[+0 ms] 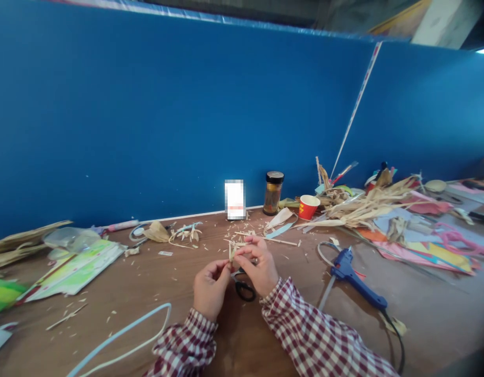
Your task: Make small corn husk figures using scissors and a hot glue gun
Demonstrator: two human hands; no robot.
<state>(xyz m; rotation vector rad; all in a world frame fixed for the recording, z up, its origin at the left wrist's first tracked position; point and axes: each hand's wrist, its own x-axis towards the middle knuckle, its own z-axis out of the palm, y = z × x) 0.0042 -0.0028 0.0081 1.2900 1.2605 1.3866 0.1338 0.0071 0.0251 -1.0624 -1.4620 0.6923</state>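
In the middle of the table, my left hand (212,288) and my right hand (258,266) meet around a small pale piece of corn husk (233,252). My left thumb and index finger pinch its lower end. The fingers of my right hand close on it from the right side, partly hiding it. Beneath my hands lies a pair of scissors (245,291) with black handles, its blades mostly covered. Pale husk scraps (245,230) are scattered on the tabletop just beyond my fingers.
A blue glue gun (355,280) with its cord lies at right. Behind stand a dark-lidded jar (273,193), a red paper cup (308,208) and a bright blurred screen (235,200). Dried husks (383,204) pile up at right. A white-blue cable (124,330) loops at front left.
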